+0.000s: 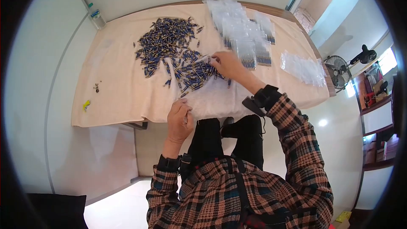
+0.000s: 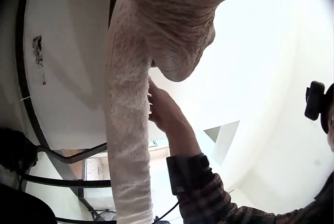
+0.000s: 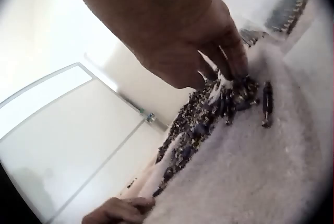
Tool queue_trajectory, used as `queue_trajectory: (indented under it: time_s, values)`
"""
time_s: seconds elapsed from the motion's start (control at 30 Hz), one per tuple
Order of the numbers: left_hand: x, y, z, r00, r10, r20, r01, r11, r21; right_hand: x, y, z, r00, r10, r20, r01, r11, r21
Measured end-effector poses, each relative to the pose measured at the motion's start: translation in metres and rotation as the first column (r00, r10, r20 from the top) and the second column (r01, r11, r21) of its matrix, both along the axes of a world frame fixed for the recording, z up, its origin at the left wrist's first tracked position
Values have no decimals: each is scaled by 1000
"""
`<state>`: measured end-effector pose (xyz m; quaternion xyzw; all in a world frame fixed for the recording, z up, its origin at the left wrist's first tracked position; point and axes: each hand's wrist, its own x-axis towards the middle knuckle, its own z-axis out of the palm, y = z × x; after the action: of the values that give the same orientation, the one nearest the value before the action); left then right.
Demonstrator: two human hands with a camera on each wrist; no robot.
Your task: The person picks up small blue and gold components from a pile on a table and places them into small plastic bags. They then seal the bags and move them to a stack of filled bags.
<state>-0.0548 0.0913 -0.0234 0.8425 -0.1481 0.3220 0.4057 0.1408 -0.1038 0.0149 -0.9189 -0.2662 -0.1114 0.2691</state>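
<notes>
Slim dark-blue pieces with brass-coloured tips, like small plugs, lie in a large heap (image 1: 165, 38) on the cloth-covered table. A smaller spread of them (image 1: 193, 74) lies closer to the person. My right hand (image 1: 229, 65) reaches down to the right side of this spread; in the right wrist view its fingers (image 3: 237, 59) point down among the pieces. My left hand (image 1: 179, 121) rests at the table's front edge with loosely bent fingers, close to a single piece (image 1: 183, 94). In the left wrist view, the left hand (image 2: 177, 25) hides its own fingertips.
Clear bags filled with rows of pieces (image 1: 248, 57) overlap at the back right. More clear bags (image 1: 303, 68) lie at the right edge. A bottle (image 1: 96, 17) stands at the back left corner; a yellow item (image 1: 86, 105) lies front left. A fan (image 1: 338, 72) stands beyond the table.
</notes>
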Motion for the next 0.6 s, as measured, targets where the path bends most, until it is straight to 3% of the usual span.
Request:
queue_trajectory:
  time_s: [0.17, 0.27, 0.33, 0.37, 0.43, 0.47, 0.6]
  values:
    - [1, 2, 0, 1000, -15, 13, 14, 1000, 21, -52, 49, 6, 980, -168, 103, 184, 968, -170]
    - [-2, 2, -1, 999, 3, -36, -2, 999, 47, -69, 63, 6, 993, -118, 31, 121, 986, -115]
    - [0, -1, -2, 999, -29, -33, 31, 998, 55, -76, 62, 6, 994, 25, 108, 1, 973, -230]
    - [0, 0, -3, 1000, -8, -28, 10, 997, 71, -77, 59, 5, 992, -10, 127, 39, 972, -231]
    - [2, -1, -5, 1000, -11, -8, 12, 996, 91, -73, 54, -4, 952, 164, 259, -120, 977, -178]
    - [2, -2, -5, 1000, -7, -12, 8, 997, 81, -68, 50, -5, 952, 142, 272, -96, 980, -177]
    - [1, 2, -8, 999, -2, -39, 5, 997, 74, -48, 45, -14, 964, 236, 121, -210, 958, -196]
